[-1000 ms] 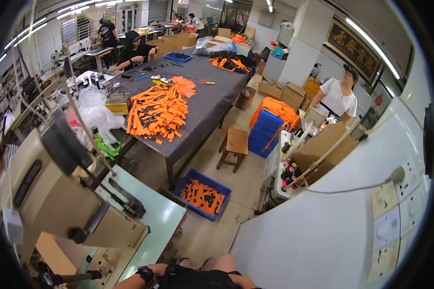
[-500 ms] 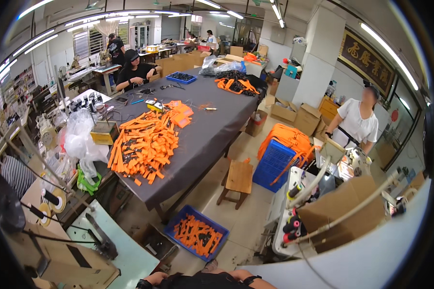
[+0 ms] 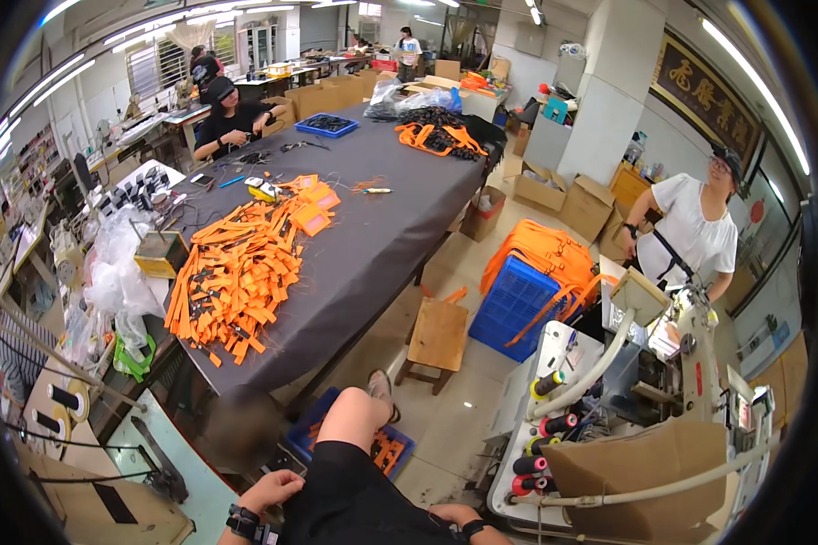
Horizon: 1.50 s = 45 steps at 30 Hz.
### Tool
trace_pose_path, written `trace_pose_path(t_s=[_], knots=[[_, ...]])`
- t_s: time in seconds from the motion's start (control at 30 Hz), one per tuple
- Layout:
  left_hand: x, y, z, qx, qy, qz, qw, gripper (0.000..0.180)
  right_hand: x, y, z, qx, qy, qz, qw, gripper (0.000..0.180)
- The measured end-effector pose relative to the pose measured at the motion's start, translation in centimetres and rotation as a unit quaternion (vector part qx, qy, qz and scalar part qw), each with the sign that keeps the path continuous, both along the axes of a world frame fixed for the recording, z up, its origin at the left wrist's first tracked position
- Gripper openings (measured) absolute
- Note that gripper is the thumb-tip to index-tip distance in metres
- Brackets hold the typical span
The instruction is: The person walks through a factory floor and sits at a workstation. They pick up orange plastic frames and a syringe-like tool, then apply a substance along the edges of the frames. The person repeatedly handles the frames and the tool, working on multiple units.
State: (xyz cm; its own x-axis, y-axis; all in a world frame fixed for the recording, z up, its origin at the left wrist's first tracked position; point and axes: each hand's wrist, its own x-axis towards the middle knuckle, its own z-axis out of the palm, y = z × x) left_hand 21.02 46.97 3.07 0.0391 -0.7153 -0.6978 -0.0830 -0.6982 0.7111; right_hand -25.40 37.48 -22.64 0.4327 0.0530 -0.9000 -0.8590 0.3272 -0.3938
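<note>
My left hand (image 3: pixel 273 490) is beside my black shorts (image 3: pixel 359 495), with its fingers curled together and nothing visible in them. On the other side of the shorts is my right hand (image 3: pixel 453 514); its fingers are mostly hidden. My bent bare leg (image 3: pixel 351 420) is raised in front, the sandaled foot beyond it. Partly behind that leg, a blue plastic crate (image 3: pixel 400 466) on the floor holds orange and black strap pieces (image 3: pixel 386 450). A large heap of similar orange strips (image 3: pixel 236 282) lies on the dark-covered table (image 3: pixel 336 263) ahead.
A wooden stool (image 3: pixel 437 334) stands right of the table, near a blue crate (image 3: pixel 515 309) topped with orange bags (image 3: pixel 538 250). Sewing machines flank me, with thread cones (image 3: pixel 547 386) at right. One person (image 3: pixel 697 218) stands at right; another (image 3: pixel 236 118) sits at the table's far left.
My view has shifted, and more of both arms shows. My leg has come up into view, now covering part of the floor crate. The person at right has the head raised.
</note>
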Motion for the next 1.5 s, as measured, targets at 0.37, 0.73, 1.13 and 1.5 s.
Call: trace_pose_path(t_s=[0.37, 0.73, 1.13, 1.5], knots=[[4.7, -26.1, 1.1, -0.275, -0.335, -0.076, 0.898, 0.051, -2.5, -13.3, -1.1, -0.135, -0.081, -0.051, 0.986, 0.035], [13.5, -52.4, -4.0, -0.074, -0.459, -0.155, 0.872, 0.106, 10.7, -38.7, 4.5, -0.011, -0.041, 0.031, 0.999, 0.033], [14.2, -54.7, -4.2, -0.003, -0.405, -0.163, 0.900, 0.120, 19.0, -57.0, 13.3, -0.121, -0.024, -0.399, 0.909, 0.034], [14.0, -55.8, -3.7, 0.028, -0.382, -0.157, 0.910, 0.121, 11.3, -55.8, 13.9, 0.230, 0.218, -0.234, 0.919, 0.039]])
